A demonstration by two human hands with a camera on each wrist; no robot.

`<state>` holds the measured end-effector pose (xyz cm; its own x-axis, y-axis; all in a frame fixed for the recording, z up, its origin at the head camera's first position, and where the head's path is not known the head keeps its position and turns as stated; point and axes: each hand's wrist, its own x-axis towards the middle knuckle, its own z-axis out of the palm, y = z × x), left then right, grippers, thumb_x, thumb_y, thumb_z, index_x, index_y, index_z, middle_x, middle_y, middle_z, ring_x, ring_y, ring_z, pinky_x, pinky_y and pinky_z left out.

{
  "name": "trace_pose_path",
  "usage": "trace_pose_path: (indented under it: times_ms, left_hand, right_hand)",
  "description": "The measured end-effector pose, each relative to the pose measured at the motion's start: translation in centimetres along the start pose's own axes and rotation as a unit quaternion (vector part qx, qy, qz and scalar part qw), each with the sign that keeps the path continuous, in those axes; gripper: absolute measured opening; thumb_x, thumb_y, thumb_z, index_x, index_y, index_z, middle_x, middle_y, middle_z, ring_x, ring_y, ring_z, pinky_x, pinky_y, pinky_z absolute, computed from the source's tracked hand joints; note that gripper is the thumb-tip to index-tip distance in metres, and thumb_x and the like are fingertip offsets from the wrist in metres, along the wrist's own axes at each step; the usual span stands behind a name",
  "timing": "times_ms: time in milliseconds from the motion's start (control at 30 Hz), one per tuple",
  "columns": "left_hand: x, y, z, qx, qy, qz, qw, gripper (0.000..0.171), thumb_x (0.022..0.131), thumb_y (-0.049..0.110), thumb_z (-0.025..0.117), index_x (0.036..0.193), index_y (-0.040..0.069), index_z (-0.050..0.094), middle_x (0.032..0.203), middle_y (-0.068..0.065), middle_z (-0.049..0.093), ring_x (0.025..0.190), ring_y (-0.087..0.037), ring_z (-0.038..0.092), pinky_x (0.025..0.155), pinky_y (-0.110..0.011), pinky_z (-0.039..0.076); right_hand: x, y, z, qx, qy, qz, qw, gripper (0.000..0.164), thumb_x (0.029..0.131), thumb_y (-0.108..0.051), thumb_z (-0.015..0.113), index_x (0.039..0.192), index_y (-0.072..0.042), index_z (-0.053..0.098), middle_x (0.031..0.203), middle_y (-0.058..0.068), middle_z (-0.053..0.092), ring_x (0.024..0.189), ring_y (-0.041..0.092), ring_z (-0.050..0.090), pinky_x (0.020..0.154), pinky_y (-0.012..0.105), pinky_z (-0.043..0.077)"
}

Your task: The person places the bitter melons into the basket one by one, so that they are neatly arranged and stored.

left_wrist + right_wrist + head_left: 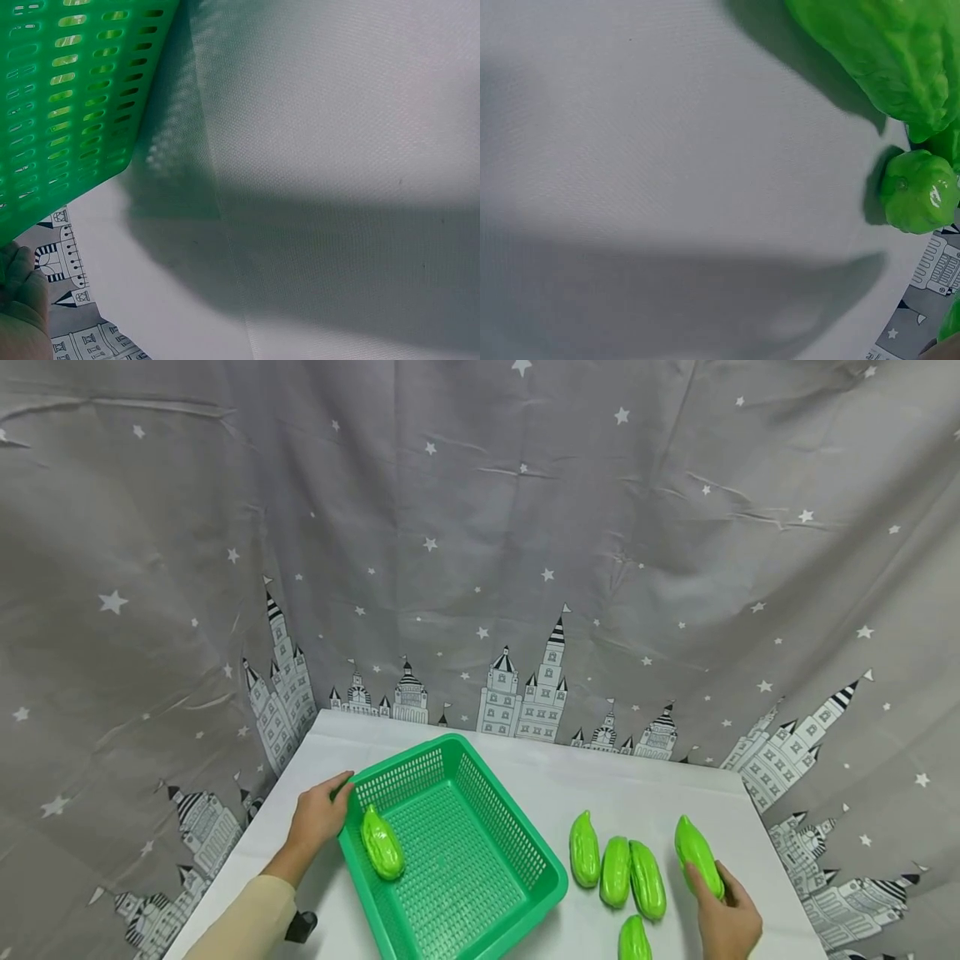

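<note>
1. Fingers and thumb of the right hand [727,917] gripped a green gourd [697,856] over the right side of the white table [645,789], as the head view showed; the right wrist view caught only a green sliver of that gourd and a scrap of the hand at its lower right edge.
2. Thumb and fingers of the left hand [318,817] held the rim of the green basket [450,860] at its left corner.
3. Only the head view looked down into the basket, where one gourd [382,843] lay along the left wall; the left wrist view gave the slotted outer wall instead, with paler green glimpsed through the slots.
4. Three loose gourds [616,872] sat close together between the basket and the right hand; a fourth [634,939], nearer the person, was cut off by the lower edge.
5. Close up, the right wrist view showed bumpy skin and one gourd [921,191] end-on, details too small in the head view.
</note>
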<state>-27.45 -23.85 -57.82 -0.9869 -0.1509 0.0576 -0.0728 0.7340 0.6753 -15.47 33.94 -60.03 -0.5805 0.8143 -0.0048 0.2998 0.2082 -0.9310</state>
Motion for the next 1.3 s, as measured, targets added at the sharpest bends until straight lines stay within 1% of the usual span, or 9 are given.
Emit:
trace_pose_path:
  times_ms: [67, 133, 233, 300, 367, 600, 800, 1033, 1300]
  left_hand:
    - [0.1, 0.0, 0.0, 0.001, -0.002, -0.001, 1.0000, 0.042, 0.107, 0.024, 0.049, 0.144, 0.003, 0.054, 0.142, -0.024, 0.053, 0.131, -0.047, 0.048, 0.108, -0.062, 0.038]
    - [0.1, 0.0, 0.0, 0.002, -0.004, -0.003, 1.0000, 0.042, 0.107, 0.024, 0.049, 0.144, 0.003, 0.054, 0.143, -0.024, 0.052, 0.132, -0.048, 0.047, 0.108, -0.062, 0.037]
    - [0.0, 0.0, 0.0, 0.002, -0.005, -0.005, 1.0000, 0.042, 0.107, 0.023, 0.049, 0.144, 0.003, 0.054, 0.143, -0.025, 0.052, 0.132, -0.048, 0.047, 0.108, -0.062, 0.037]
    - [0.0, 0.0, 0.0, 0.002, -0.006, -0.006, 1.0000, 0.042, 0.107, 0.023, 0.049, 0.144, 0.003, 0.054, 0.142, -0.025, 0.052, 0.131, -0.048, 0.047, 0.108, -0.062, 0.037]
    - [-0.1, -0.1, 0.0, 0.003, -0.006, -0.006, 1.0000, 0.042, 0.107, 0.023, 0.049, 0.144, 0.003, 0.054, 0.143, -0.025, 0.052, 0.131, -0.048, 0.047, 0.108, -0.062, 0.037]
    - [-0.2, -0.3, 0.0, 0.006, 0.000, -0.002, 1.0000, 0.042, 0.107, 0.023, 0.049, 0.144, 0.003, 0.054, 0.142, -0.025, 0.052, 0.131, -0.049, 0.047, 0.107, -0.063, 0.037]
    - [-0.2, -0.2, 0.0, 0.004, 0.005, -0.001, 1.0000, 0.042, 0.107, 0.023, 0.050, 0.143, 0.003, 0.055, 0.141, -0.025, 0.053, 0.130, -0.049, 0.048, 0.108, -0.063, 0.037]
    - [-0.1, -0.1, 0.0, 0.004, 0.007, -0.001, 1.0000, 0.041, 0.107, 0.023, 0.050, 0.143, 0.003, 0.055, 0.141, -0.024, 0.053, 0.130, -0.049, 0.048, 0.108, -0.063, 0.037]
    - [-0.1, 0.0, 0.0, 0.002, 0.006, -0.002, 1.0000, 0.042, 0.107, 0.023, 0.050, 0.143, 0.004, 0.055, 0.142, -0.025, 0.053, 0.130, -0.049, 0.047, 0.107, -0.063, 0.037]
  right_hand:
    - [0.1, -0.2, 0.1, -0.004, -0.002, -0.004, 1.000, 0.073, 0.085, -0.045, 0.080, 0.140, -0.002, 0.058, 0.139, 0.021, 0.058, 0.129, 0.039, 0.052, 0.109, 0.034, 0.044]
    - [0.2, -0.5, 0.1, -0.003, -0.006, -0.012, 1.000, 0.073, 0.085, -0.044, 0.081, 0.140, -0.002, 0.058, 0.139, 0.022, 0.058, 0.127, 0.036, 0.054, 0.105, 0.025, 0.045]
    - [0.2, -0.9, 0.2, 0.003, -0.007, -0.033, 0.999, 0.069, 0.084, -0.040, 0.083, 0.137, -0.002, 0.061, 0.134, 0.023, 0.061, 0.110, 0.017, 0.060, 0.088, 0.006, 0.046]
    - [0.2, -1.3, 0.4, 0.010, -0.015, -0.044, 0.999, 0.069, 0.083, -0.038, 0.084, 0.136, 0.000, 0.061, 0.132, 0.025, 0.061, 0.099, 0.003, 0.055, 0.078, 0.000, 0.043]
    - [0.1, -1.8, 0.6, 0.007, -0.022, -0.050, 0.998, 0.070, 0.082, -0.039, 0.085, 0.135, 0.000, 0.062, 0.131, 0.025, 0.062, 0.095, -0.004, 0.050, 0.073, -0.002, 0.041]
    - [-0.2, -3.7, 2.0, 0.025, -0.048, -0.082, 0.995, 0.068, 0.082, -0.035, 0.086, 0.134, 0.001, 0.062, 0.132, 0.024, 0.062, 0.095, -0.005, 0.049, 0.073, -0.003, 0.041]
    - [-0.6, -5.4, 3.3, 0.050, -0.063, -0.098, 0.992, 0.064, 0.082, -0.031, 0.086, 0.132, 0.001, 0.064, 0.129, 0.021, 0.063, 0.100, 0.005, 0.055, 0.075, 0.001, 0.046]
    - [-1.2, -7.5, 4.7, 0.073, -0.093, -0.121, 0.986, 0.064, 0.083, -0.032, 0.085, 0.133, 0.002, 0.063, 0.131, 0.020, 0.062, 0.098, -0.001, 0.054, 0.077, 0.003, 0.047]
    - [-1.9, -9.4, 6.4, 0.108, -0.110, -0.124, 0.980, 0.060, 0.084, -0.027, 0.086, 0.132, 0.001, 0.064, 0.127, 0.018, 0.064, 0.096, 0.000, 0.057, 0.075, 0.005, 0.050]
